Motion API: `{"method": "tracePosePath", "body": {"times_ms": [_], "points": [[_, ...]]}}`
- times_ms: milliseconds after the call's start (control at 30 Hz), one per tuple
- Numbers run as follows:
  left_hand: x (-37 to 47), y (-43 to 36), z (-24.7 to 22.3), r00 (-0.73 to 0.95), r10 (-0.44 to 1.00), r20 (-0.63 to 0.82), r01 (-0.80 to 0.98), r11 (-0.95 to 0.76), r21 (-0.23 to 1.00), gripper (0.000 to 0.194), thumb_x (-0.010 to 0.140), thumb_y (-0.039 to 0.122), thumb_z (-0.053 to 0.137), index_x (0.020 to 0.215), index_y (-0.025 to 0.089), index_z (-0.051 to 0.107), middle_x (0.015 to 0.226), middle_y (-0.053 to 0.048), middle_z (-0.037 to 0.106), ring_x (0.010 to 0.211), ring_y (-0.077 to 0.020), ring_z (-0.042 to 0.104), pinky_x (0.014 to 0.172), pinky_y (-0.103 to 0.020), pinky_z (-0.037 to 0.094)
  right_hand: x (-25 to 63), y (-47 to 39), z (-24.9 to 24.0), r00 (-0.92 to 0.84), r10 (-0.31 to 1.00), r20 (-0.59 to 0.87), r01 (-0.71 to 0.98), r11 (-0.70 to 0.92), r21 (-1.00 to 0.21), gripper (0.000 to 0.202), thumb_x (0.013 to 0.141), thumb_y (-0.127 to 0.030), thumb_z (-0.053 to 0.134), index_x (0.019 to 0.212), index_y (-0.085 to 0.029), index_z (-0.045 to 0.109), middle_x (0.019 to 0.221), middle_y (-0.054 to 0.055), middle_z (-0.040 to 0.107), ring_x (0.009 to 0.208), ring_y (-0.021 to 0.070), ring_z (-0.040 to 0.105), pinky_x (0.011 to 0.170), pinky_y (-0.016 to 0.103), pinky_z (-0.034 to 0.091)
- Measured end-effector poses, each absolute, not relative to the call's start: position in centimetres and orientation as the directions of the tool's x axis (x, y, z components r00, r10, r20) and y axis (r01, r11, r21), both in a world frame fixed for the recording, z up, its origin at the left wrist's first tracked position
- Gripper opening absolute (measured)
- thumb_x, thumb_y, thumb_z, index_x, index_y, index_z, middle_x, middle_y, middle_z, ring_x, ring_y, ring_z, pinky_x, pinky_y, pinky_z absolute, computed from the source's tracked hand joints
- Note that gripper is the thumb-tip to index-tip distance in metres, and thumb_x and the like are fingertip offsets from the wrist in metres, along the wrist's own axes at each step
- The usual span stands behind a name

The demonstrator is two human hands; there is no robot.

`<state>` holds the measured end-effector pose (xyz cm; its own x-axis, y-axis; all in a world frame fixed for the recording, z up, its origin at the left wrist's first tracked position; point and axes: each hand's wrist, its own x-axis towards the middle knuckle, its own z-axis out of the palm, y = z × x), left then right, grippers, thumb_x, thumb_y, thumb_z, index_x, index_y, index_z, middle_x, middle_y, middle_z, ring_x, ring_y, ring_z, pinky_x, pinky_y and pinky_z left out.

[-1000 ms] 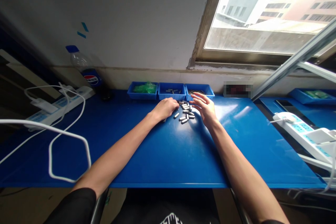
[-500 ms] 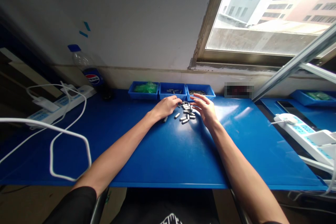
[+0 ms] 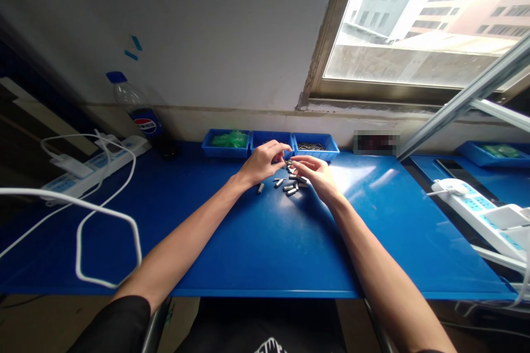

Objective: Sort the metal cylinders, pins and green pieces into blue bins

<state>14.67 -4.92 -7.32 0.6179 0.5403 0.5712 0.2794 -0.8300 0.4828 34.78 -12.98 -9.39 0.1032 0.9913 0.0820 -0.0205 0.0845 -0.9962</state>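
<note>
Several small silver-and-black cylindrical pieces [image 3: 291, 188] lie in a loose pile on the blue table [image 3: 265, 242]. My left hand [image 3: 261, 164] is raised at the pile's left side, with a gap between its thumb and curved fingers. From the right, my right hand [image 3: 318, 175] reaches over the pile, its thumb and fingertips drawn together; whatever they hold is too small to make out. The fingertips of both hands are close to each other. A single dark cylindrical piece [image 3: 260, 188] lies apart, just below my left hand.
Along the wall stand a blue bin with green plastic [image 3: 229, 139], a middle blue bin [image 3: 257, 136] partly hidden by my left hand, and a blue bin of thin metal pins [image 3: 317, 146]. A cola bottle [image 3: 144, 121], power strips [image 3: 480, 204] and white cables [image 3: 136, 226] flank them.
My left hand has lifted slightly and its thumb and fingers have parted. My right hand has moved left over the pile, and its spread fingers have come together.
</note>
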Motion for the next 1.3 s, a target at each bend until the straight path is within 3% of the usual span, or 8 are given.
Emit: {"method": "tracePosePath", "body": {"times_ms": [167, 267, 400, 500, 767, 967, 1167, 1300], "points": [[14.8, -5.1, -7.4, 0.658, 0.528, 0.537, 0.240, -0.823, 0.515, 0.032, 0.088, 0.013, 0.073, 0.119, 0.019, 0.069, 0.108, -0.005, 0.070, 0.087, -0.0152, 0.071, 0.086, -0.029, 0.060, 34.5, -13.0, -9.4, 0.098, 0.992, 0.081, 0.017, 0.080, -0.997, 0.036, 0.072, -0.051, 0.091, 0.094, -0.023, 0.084, 0.086, 0.004, 0.081, 0.076, 0.0211, 0.072, 0.082, 0.039, 0.060], [14.4, -4.6, -7.2, 0.706, 0.555, 0.440, 0.298, -0.797, 0.526, 0.029, 0.085, 0.017, 0.077, 0.113, 0.018, 0.070, 0.098, -0.004, 0.072, 0.084, -0.0172, 0.070, 0.080, -0.029, 0.058, 35.0, -12.7, -9.8, 0.192, 0.975, 0.113, 0.021, 0.111, -0.994, 0.034, 0.073, -0.050, 0.091, 0.094, -0.023, 0.084, 0.083, 0.004, 0.080, 0.077, 0.0223, 0.073, 0.085, 0.041, 0.061], [13.5, -4.0, -6.9, 0.796, 0.564, 0.218, 0.363, -0.735, 0.573, 0.022, 0.082, 0.019, 0.078, 0.104, 0.018, 0.074, 0.083, -0.001, 0.074, 0.076, -0.0166, 0.070, 0.071, -0.025, 0.053, 35.6, -12.3, -10.3, 0.344, 0.919, 0.195, -0.050, 0.225, -0.973, 0.045, 0.073, -0.045, 0.092, 0.111, -0.023, 0.081, 0.111, 0.008, 0.082, 0.102, 0.0266, 0.077, 0.103, 0.045, 0.058], [13.2, -3.7, -7.2, 0.833, 0.529, 0.162, 0.347, -0.728, 0.592, 0.023, 0.080, 0.019, 0.078, 0.103, 0.018, 0.075, 0.084, -0.002, 0.077, 0.077, -0.0166, 0.072, 0.070, -0.024, 0.053, 35.8, -12.1, -10.4, 0.372, 0.907, 0.200, -0.083, 0.247, -0.966, 0.060, 0.072, -0.043, 0.093, 0.126, -0.024, 0.075, 0.133, 0.012, 0.076, 0.116, 0.0282, 0.075, 0.110, 0.046, 0.055], [14.1, -4.4, -8.3, 0.827, 0.545, 0.138, 0.430, -0.771, 0.470, 0.024, 0.079, 0.011, 0.070, 0.100, 0.020, 0.075, 0.081, -0.001, 0.078, 0.074, -0.0177, 0.073, 0.067, -0.024, 0.050, 35.7, -12.1, -10.7, 0.336, 0.926, 0.172, -0.035, 0.195, -0.980, 0.049, 0.077, -0.046, 0.086, 0.119, -0.024, 0.075, 0.128, 0.012, 0.078, 0.100, 0.0262, 0.078, 0.093, 0.043, 0.061], [14.1, -4.7, -7.7, 0.782, 0.589, 0.202, 0.480, -0.777, 0.408, 0.033, 0.074, 0.005, 0.068, 0.102, 0.022, 0.073, 0.079, 0.000, 0.077, 0.073, -0.0183, 0.072, 0.066, -0.024, 0.049, 35.7, -12.3, -10.4, 0.308, 0.941, 0.140, -0.040, 0.160, -0.986, 0.041, 0.079, -0.045, 0.083, 0.113, -0.024, 0.077, 0.108, 0.008, 0.082, 0.083, 0.0217, 0.075, 0.083, 0.039, 0.061], [14.0, -4.2, -7.3, 0.718, 0.573, 0.396, 0.296, -0.766, 0.571, 0.024, 0.082, 0.010, 0.067, 0.104, 0.018, 0.074, 0.087, -0.002, 0.077, 0.079, -0.0161, 0.073, 0.075, -0.025, 0.054, 35.3, -12.6, -9.9, 0.258, 0.958, 0.123, -0.003, 0.128, -0.992, 0.039, 0.078, -0.047, 0.084, 0.109, -0.024, 0.078, 0.088, 0.003, 0.080, 0.074, 0.0185, 0.071, 0.076, 0.035, 0.059], [14.3, -4.2, -7.4, 0.661, 0.574, 0.483, 0.224, -0.765, 0.604, 0.019, 0.084, 0.014, 0.070, 0.102, 0.017, 0.075, 0.089, -0.003, 0.076, 0.080, -0.0163, 0.072, 0.077, -0.027, 0.056, 34.9, -12.8, -9.7, 0.163, 0.981, 0.101, 0.031, 0.098, -0.995, 0.042, 0.077, -0.052, 0.086, 0.107, -0.024, 0.080, 0.081, 0.002, 0.079, 0.069, 0.0180, 0.069, 0.072, 0.035, 0.058]]}}
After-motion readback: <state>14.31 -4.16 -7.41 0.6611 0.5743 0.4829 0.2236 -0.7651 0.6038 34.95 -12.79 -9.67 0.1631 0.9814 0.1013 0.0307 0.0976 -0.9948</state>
